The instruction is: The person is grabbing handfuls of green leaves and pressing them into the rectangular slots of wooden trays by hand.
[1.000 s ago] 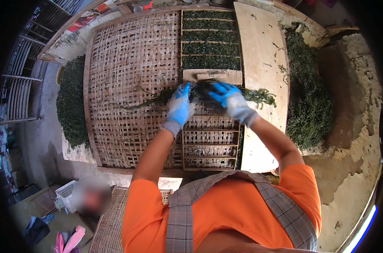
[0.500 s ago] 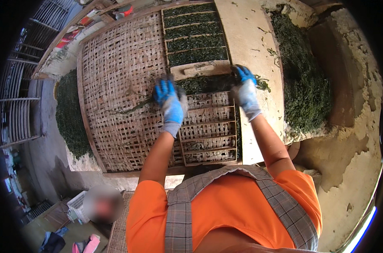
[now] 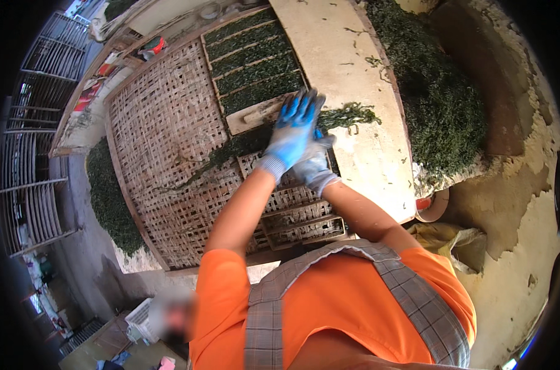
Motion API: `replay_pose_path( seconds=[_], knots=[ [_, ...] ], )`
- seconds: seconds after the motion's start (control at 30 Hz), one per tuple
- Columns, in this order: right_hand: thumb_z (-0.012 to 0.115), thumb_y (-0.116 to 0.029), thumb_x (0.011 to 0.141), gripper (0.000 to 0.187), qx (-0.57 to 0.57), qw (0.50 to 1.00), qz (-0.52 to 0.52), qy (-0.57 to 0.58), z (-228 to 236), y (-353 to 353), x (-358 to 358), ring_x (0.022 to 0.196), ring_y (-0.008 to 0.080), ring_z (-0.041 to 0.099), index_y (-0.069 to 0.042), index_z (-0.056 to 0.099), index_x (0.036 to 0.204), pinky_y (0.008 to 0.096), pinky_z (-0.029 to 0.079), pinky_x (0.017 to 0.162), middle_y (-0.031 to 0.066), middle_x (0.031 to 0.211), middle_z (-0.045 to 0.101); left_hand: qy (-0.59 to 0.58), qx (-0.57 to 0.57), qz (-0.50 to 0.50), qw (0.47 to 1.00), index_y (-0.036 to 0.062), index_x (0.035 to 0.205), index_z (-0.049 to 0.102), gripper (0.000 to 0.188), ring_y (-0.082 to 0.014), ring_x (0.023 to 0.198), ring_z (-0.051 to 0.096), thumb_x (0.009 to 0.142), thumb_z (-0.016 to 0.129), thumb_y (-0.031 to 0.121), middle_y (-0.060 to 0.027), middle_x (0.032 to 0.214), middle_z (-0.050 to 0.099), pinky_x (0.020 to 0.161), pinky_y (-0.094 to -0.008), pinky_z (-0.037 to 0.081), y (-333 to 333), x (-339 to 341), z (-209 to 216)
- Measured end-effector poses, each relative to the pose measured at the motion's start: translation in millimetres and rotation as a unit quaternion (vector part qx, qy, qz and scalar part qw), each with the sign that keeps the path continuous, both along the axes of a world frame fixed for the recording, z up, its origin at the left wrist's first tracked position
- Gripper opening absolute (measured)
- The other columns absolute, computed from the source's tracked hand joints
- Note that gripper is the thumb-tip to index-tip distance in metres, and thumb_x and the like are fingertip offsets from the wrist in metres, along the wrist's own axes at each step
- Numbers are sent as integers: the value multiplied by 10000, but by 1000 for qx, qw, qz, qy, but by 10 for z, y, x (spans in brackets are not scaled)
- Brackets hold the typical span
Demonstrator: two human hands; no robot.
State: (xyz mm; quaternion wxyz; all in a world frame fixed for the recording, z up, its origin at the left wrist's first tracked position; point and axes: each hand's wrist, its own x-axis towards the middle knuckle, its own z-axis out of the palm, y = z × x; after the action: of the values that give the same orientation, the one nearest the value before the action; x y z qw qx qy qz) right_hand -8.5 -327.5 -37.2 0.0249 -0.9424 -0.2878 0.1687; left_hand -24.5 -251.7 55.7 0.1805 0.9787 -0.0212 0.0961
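Note:
My left hand point(image 3: 293, 132), in a blue and grey glove, reaches over the slatted wooden frame point(image 3: 226, 94) with its fingers stretched out. It lies across my right hand point(image 3: 312, 161), gloved alike, whose fingers are mostly hidden. Just beyond them, a flat wooden block with a raised grip point(image 3: 250, 117) rests across the frame. Dark green shreds point(image 3: 255, 87) fill the frame's far rows; the near rows show bare weave. A band of loose green strands point(image 3: 230, 150) runs under my hands, with a clump point(image 3: 349, 116) on the pale board point(image 3: 360, 80) to the right.
The frame lies on a large woven bamboo mat point(image 3: 163, 117). Heaps of green shreds lie at the right point(image 3: 443, 102) and left point(image 3: 110, 194). Slatted racks point(image 3: 33, 179) stand at far left. A rough plastered ledge point(image 3: 514, 203) borders the right side.
My hands have come together from the frame's two sides, the left moving right over the right one. More green strands now lie on the pale board. The view has shifted and turned.

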Motion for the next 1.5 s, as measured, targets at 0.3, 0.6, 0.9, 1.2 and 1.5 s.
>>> replay_pose_path(
  seconds=[0.3, 0.6, 0.9, 1.2, 1.5],
  knots=[
    [508, -376, 910, 622, 115, 988, 103, -15, 227, -224, -95, 1358, 285, 381, -50, 395, 1427, 426, 252, 1155, 154, 1464, 412, 156, -38, -7, 987, 90, 1240, 594, 444, -323, 1354, 398, 811, 694, 145, -179, 1420, 460, 1168, -391, 288, -192, 271, -1],
    [607, -365, 844, 628, 33, 991, 123, -30, 866, -104, -261, 1305, 309, 478, -124, 466, 1406, 429, 346, 1111, 175, 1408, 497, -98, -198, 445, 868, 50, 1113, 651, 309, -307, 961, 645, 877, 696, 244, -172, 1041, 671, 863, -414, 509, 902, -1116, -423],
    [583, -178, 950, 235, 264, 953, -17, 146, 813, 107, 636, 833, 172, 646, -32, 692, 1099, 327, 516, 760, 78, 1000, 727, -56, -323, 266, 906, 44, 1373, 429, 492, -163, 883, 528, 970, 509, 315, -142, 1198, 537, 692, -271, 509, 213, -1396, -581],
    [602, -208, 876, 464, -153, 937, 305, 72, 1295, 1536, -616, 796, 246, 669, -72, 541, 1314, 390, 565, 744, 134, 1031, 667, 204, -287, 393, 850, 10, 1373, 414, 520, -287, 1300, 447, 1011, 436, 383, -213, 1443, 413, 1078, -377, 388, 36, -922, -1476],
    [691, -243, 760, 302, 175, 974, 120, -78, 864, 445, 105, 827, 313, 682, -228, 679, 1061, 415, 553, 746, 119, 885, 686, 245, 93, 390, 883, 55, 1456, 351, 619, -307, 1420, 304, 977, 416, 440, -181, 1527, 324, 1162, -446, 247, 69, -842, -778]
  ],
)
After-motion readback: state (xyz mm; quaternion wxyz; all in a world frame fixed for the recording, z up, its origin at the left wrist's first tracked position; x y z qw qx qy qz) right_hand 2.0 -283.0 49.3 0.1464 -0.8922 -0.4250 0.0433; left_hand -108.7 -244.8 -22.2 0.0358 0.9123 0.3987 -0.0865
